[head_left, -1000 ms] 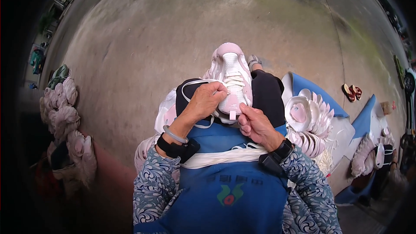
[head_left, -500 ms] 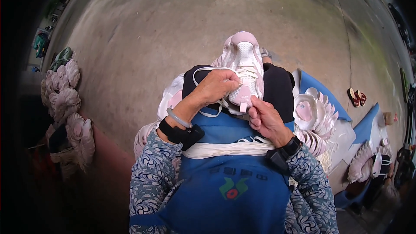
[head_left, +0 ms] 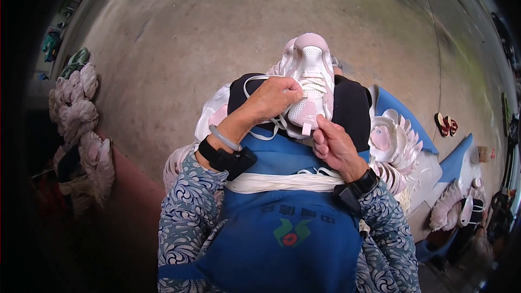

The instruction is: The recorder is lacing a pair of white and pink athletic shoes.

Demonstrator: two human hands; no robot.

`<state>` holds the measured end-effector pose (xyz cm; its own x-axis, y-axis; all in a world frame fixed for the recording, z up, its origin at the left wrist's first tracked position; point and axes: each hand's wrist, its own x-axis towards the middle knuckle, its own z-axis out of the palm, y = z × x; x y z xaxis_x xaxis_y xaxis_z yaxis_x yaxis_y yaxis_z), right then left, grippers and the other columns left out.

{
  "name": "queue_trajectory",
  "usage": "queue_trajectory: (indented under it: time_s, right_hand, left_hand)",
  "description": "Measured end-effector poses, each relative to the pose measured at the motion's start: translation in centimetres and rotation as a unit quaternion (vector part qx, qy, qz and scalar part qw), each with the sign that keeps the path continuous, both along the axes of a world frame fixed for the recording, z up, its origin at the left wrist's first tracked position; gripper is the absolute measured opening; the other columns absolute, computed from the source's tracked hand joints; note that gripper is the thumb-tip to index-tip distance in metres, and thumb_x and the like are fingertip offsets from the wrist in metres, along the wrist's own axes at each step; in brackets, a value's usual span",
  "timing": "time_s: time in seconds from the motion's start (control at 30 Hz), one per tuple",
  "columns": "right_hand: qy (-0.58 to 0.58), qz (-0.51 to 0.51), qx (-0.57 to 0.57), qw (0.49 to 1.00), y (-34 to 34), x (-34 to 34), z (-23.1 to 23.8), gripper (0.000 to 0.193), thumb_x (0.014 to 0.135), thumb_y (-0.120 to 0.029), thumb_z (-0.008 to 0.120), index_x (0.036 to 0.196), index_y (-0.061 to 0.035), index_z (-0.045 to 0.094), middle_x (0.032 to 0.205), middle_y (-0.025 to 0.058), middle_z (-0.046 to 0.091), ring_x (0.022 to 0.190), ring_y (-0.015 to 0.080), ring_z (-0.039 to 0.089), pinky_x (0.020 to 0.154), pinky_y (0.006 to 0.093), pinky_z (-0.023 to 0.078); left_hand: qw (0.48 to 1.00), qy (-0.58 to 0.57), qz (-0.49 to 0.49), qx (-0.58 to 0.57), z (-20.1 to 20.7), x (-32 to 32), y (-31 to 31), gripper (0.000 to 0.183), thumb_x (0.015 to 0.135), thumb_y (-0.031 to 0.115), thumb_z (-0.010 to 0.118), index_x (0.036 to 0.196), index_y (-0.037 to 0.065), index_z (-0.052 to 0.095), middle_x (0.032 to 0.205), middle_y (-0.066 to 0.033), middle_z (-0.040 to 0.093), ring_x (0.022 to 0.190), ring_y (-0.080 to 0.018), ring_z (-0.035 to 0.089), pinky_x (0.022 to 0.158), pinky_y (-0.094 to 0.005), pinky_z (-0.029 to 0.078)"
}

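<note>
- Right hand (head_left: pixel 335 144) is pinching the near edge of a pink-and-white mesh shoe (head_left: pixel 311 73) extending beyond it.
- Left hand (head_left: pixel 271 96) is grasping a flat white lace (head_left: pixel 280 122).
- Cupped white-and-pink shoe uppers (head_left: pixel 402 138) are lying rightward of both hands.

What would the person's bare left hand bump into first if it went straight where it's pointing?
Probably the pink-and-white mesh shoe, around its flat white laces: the left hand points rightward at it. It looks very close, but depth is unclear.

L hand (head_left: pixel 275 96) hides pt of lace (head_left: pixel 258 77); far-L green obj (head_left: pixel 51 46) unclear.
</note>
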<state>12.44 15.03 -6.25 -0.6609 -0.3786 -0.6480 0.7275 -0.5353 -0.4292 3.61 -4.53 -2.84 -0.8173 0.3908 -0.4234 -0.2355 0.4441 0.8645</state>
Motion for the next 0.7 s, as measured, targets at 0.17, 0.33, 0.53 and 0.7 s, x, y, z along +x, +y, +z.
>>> queue_trajectory:
  time_s: [0.17, 0.33, 0.53, 0.7]
  right_hand:
    - [-0.003, -0.001, 0.003, 1.000, 0.0, -0.1, -0.1, 0.024, 0.097, -0.029, 0.054, 0.088, -0.0070, 0.054, 0.059, -0.0008, 0.054, 0.039, 0.0069, 0.043, 0.035, 0.0225, 0.034]
    - [-0.009, 0.005, 0.014, 1.000, -0.2, -0.2, 0.0, 0.027, 0.098, -0.032, 0.052, 0.083, -0.0096, 0.054, 0.056, -0.0013, 0.053, 0.038, 0.0069, 0.044, 0.035, 0.0223, 0.036]
    - [-0.004, 0.009, 0.016, 1.000, -0.1, -0.2, 0.0, 0.027, 0.098, -0.032, 0.052, 0.083, -0.0098, 0.054, 0.057, -0.0012, 0.053, 0.039, 0.0069, 0.044, 0.035, 0.0222, 0.036]
    - [0.001, 0.005, 0.013, 1.000, -0.2, -0.1, 0.1, 0.026, 0.097, -0.032, 0.053, 0.085, -0.0084, 0.054, 0.057, -0.0010, 0.054, 0.039, 0.0071, 0.045, 0.035, 0.0220, 0.035]
  left_hand:
    - [0.997, 0.070, -0.005, 0.007, -0.7, 0.5, 0.7, 0.022, 0.085, 0.019, 0.060, 0.091, -0.002, 0.064, 0.078, -0.0060, 0.060, 0.076, -0.0135, 0.055, 0.071, -0.0281, 0.045]
    - [0.983, 0.181, 0.017, 0.007, -1.1, 1.7, 1.1, 0.023, 0.084, 0.020, 0.059, 0.089, -0.001, 0.066, 0.088, -0.0169, 0.063, 0.081, -0.0293, 0.062, 0.075, -0.0362, 0.048]
    - [0.961, 0.270, 0.054, -0.040, -1.6, 2.5, 1.2, 0.017, 0.084, 0.009, 0.061, 0.097, -0.001, 0.059, 0.086, -0.0162, 0.064, 0.081, -0.0270, 0.064, 0.072, -0.0336, 0.049]
    - [0.947, 0.317, 0.049, -0.021, -1.6, 2.4, 2.1, 0.016, 0.082, 0.004, 0.062, 0.096, 0.000, 0.055, 0.081, -0.0157, 0.063, 0.077, -0.0305, 0.064, 0.069, -0.0344, 0.050]
